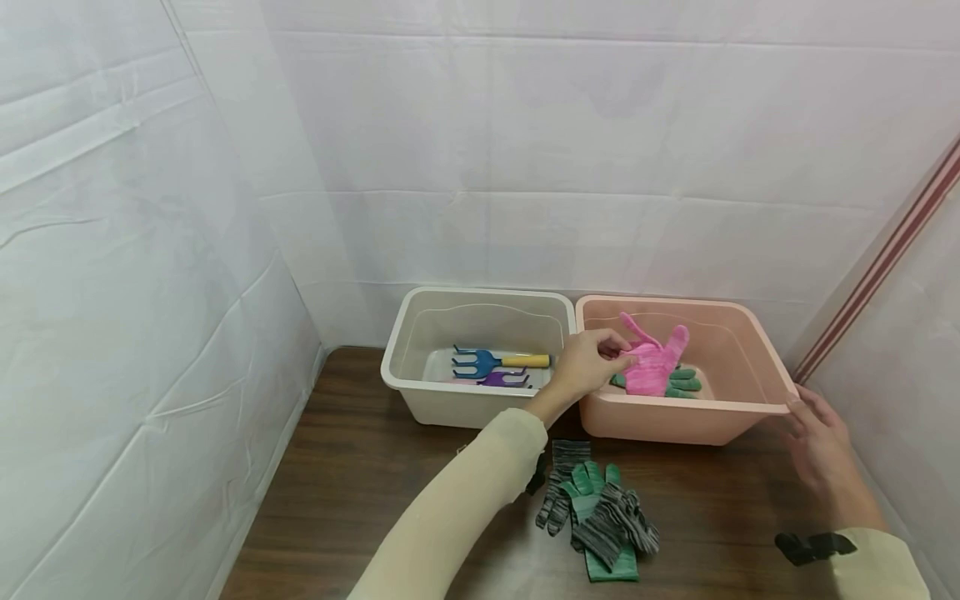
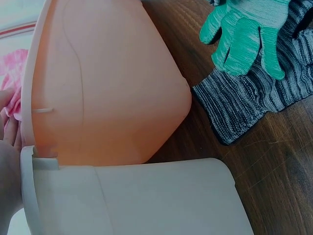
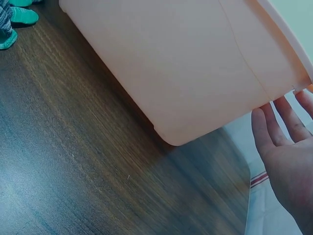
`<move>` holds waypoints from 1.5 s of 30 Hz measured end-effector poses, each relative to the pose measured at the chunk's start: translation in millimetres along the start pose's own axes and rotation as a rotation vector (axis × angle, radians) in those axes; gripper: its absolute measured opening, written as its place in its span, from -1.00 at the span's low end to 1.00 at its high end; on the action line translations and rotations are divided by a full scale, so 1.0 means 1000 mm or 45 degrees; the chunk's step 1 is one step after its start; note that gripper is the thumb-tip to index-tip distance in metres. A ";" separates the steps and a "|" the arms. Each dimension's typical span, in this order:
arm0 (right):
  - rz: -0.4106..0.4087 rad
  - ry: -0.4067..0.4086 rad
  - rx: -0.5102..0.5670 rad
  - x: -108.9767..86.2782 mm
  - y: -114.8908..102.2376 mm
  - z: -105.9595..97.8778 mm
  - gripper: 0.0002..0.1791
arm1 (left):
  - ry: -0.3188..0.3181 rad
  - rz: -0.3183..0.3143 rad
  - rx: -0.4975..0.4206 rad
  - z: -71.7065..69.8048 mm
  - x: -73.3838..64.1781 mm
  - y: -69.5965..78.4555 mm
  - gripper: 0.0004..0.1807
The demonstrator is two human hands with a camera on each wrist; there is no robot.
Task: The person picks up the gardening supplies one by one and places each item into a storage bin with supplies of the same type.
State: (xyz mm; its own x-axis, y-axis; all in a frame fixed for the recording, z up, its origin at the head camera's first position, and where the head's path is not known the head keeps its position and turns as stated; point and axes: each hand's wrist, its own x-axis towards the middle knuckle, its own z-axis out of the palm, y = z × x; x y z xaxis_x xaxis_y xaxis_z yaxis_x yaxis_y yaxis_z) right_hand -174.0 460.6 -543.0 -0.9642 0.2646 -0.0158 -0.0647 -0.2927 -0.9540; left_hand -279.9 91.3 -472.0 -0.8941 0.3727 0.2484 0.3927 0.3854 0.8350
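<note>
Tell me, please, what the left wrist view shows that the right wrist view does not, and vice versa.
Only the left wrist view shows the left hand, the pink glove and the white bin. Only the right wrist view shows the right hand, its fingers at the rim of the peach bin. Both show the peach bin's outside, the wooden table and part of the green and grey glove pile.

Creased white sheeting [image 1: 562, 150] around a dark wood-grain tabletop [image 1: 337, 492], reddish striping [image 1: 881, 261] near the right-hand corner
</note>
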 end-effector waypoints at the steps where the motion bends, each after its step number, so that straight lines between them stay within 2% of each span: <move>1: 0.001 0.003 0.001 0.000 0.000 0.000 -0.52 | 0.000 0.001 -0.007 0.000 0.000 0.000 -0.86; 10: 0.025 0.066 -0.048 0.000 0.002 0.001 -0.43 | -0.011 0.004 -0.041 0.000 0.000 0.000 -0.85; 15: 0.003 0.053 -0.003 -0.001 0.002 -0.001 -0.49 | -0.032 0.014 -0.129 0.000 -0.002 0.000 -0.78; 19: 0.005 0.064 -0.013 -0.002 0.001 0.000 -0.47 | -0.039 0.019 -0.170 -0.001 -0.003 0.001 -0.70; 23: 0.010 0.084 -0.029 -0.002 0.001 0.001 -0.44 | -0.039 0.018 -0.154 -0.001 -0.004 0.002 -0.66; 29: -0.011 0.138 -0.026 0.000 0.006 0.002 -0.51 | -0.033 0.005 -0.134 -0.002 -0.006 0.002 -0.70; 32: -0.005 0.174 -0.055 0.001 0.007 0.005 -0.49 | -0.031 0.008 -0.143 -0.003 -0.007 0.001 -0.69; 38: 0.018 0.240 -0.096 0.005 0.008 0.012 -0.44 | -0.025 0.010 -0.120 -0.004 -0.005 -0.001 -0.78; 45: 0.021 0.209 -0.114 0.004 0.007 0.011 -0.43 | -0.032 0.010 -0.109 -0.004 -0.005 -0.002 -0.80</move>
State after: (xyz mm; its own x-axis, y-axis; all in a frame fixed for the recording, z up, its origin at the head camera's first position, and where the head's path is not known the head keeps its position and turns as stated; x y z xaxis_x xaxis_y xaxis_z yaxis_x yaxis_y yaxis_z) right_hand -180.8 449.6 -546.5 -0.9097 0.4087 -0.0732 -0.0189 -0.2169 -0.9760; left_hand -277.4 85.3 -473.2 -0.8850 0.3969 0.2434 0.3786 0.3092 0.8724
